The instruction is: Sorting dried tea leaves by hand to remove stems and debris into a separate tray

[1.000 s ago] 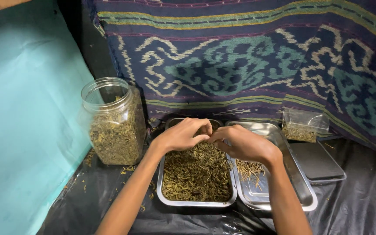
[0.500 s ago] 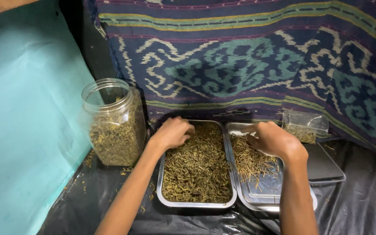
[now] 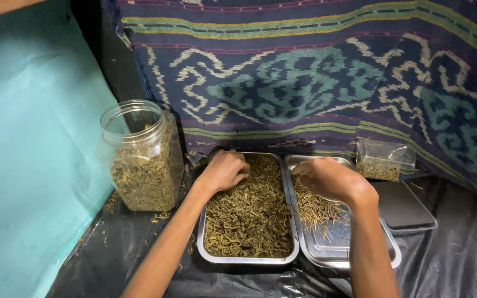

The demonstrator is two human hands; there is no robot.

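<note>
Two hands, left hand [image 3: 224, 170] curled in leaf tray [image 3: 248, 256], right hand [image 3: 329, 177] pinching stems, clear bag [image 3: 386, 158] behind

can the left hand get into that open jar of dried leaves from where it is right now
Probably yes. The left hand rests in the left tray, the jar stands just beside it, lidless, and nothing lies between them.

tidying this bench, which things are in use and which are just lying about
In use:
left hand in steel tray of dark dried leaves
right hand over steel tray of pale stems

Lying about:
clear plastic jar
small clear bag
flat dark tray
</note>
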